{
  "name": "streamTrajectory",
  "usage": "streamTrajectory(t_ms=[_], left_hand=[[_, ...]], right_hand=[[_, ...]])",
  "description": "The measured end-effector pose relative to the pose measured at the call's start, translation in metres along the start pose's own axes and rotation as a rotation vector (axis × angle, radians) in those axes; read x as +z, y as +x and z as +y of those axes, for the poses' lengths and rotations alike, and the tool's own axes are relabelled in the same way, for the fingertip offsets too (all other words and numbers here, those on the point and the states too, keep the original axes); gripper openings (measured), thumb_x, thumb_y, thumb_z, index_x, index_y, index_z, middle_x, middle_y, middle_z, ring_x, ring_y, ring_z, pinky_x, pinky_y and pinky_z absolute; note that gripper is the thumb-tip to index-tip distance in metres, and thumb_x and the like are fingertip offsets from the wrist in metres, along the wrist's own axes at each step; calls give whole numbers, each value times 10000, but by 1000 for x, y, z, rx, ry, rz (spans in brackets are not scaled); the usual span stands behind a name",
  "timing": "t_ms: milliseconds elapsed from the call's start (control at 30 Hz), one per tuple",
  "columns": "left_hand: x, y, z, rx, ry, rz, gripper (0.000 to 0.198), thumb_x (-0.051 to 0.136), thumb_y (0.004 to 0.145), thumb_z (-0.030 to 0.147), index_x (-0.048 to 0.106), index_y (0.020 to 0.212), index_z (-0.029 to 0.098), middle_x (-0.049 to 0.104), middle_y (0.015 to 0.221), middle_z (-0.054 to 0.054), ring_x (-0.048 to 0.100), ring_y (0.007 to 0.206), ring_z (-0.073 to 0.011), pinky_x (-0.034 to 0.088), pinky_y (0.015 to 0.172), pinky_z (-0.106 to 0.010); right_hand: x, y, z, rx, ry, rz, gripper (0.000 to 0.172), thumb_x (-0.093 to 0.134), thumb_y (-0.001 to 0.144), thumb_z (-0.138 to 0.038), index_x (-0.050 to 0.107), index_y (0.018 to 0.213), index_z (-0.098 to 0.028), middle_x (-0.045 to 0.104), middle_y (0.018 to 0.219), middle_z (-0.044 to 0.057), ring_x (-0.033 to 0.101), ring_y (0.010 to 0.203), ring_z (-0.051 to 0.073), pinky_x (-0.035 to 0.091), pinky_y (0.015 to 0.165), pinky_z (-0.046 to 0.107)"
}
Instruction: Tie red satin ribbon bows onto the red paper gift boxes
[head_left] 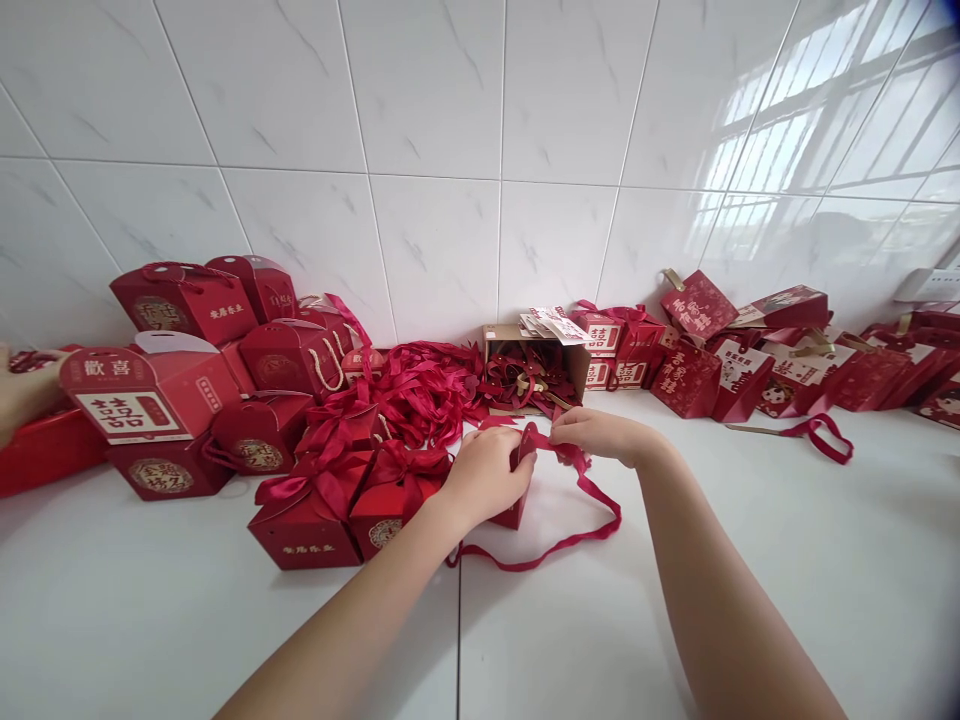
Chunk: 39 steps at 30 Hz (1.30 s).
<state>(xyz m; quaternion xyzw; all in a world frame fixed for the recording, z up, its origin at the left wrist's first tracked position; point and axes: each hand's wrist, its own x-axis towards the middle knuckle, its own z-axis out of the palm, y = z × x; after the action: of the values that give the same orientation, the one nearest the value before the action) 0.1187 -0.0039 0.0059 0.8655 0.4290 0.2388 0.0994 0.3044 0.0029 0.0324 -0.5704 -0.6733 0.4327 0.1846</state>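
Note:
A small red gift box stands on the white table, mostly covered by my left hand. The fingers of that hand are wrapped round the top of the box. My right hand pinches a dark red ribbon just right of the box top. From there the ribbon hangs down in a loose curve and lies on the table in front of the box. To the left of my left hand are two red boxes with ribbon bows, the nearer one lettered in gold.
Behind lie a heap of red ribbons and an open cardboard box of small red pieces. Stacked gift boxes stand left, more gift boxes right, along the tiled wall. Another person's hand shows at the left edge.

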Motion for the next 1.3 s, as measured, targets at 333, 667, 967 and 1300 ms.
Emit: streamTrajectory(t_ms=[333,667,967,1300], left_hand=[[2,-2,2,5,-6,23,190,496,837,276,577,684,200,650,773,-37,604,808,-223,432,813,-375],[3,-3,3,0,-296,55,338,446,868,419,393,609,208,460,593,34,454,564,-130,359,531,-253],[-1,5,-6,-130,-680,90,284,440,879,380,641,839,183,675,782,-9,625,770,-174,471,691,-266],[-38,0,5,-286,-1113,57,265,587,796,269,666,1027,164,729,866,-59,672,821,-181,516,747,-302]], right_hand=[[3,4,1,-34,36,-22,216,513,753,-309,559,595,-168,561,596,8,422,485,91,318,447,231],[2,4,4,-47,-11,-47,252,550,747,-309,491,543,-173,430,552,-16,360,480,88,291,456,244],[8,2,-5,-32,-46,-20,359,563,766,-398,377,544,-186,325,534,-42,287,459,74,260,441,229],[16,-18,-32,-150,32,235,317,504,840,-493,613,938,-212,613,850,30,517,628,120,382,542,241]])
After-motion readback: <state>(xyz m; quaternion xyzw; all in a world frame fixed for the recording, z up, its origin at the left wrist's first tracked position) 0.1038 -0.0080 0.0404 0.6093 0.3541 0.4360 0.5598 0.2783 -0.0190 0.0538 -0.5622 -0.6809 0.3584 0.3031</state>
